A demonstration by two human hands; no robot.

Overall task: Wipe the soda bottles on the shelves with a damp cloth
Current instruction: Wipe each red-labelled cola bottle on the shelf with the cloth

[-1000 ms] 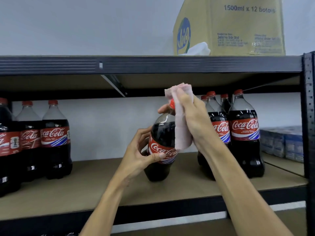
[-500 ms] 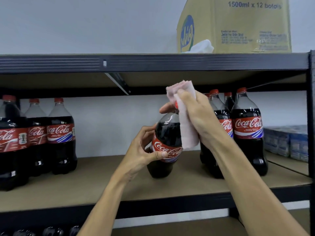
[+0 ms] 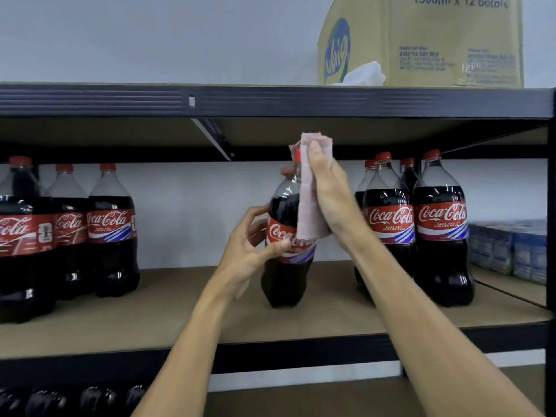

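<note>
- Dark plastic cola bottle (image 3: 285, 275) with a red label stands mid-shelf on the tan fibreboard shelf (image 3: 180, 320), leaning slightly.
- Left hand (image 3: 249, 251) grips its label band, thumb in front, fingers curled behind.
- Right hand (image 3: 328, 191) clasps a folded pale pink cloth (image 3: 308, 212) against the neck and shoulder.
- Matching bottles cluster to the left (image 3: 109, 227) and right (image 3: 439, 224), apart from it.
- On the black ribbed metal beam (image 3: 270, 100) above: a yellow cardboard carton (image 3: 436, 40).
- Far right: blue wrapped packs (image 3: 508, 248).

Shop stockroom — black metal shelving (image 3: 270, 100), rows of identical cola bottles (image 3: 109, 230) either side of the grip, bulk carton (image 3: 421, 40) above it.
</note>
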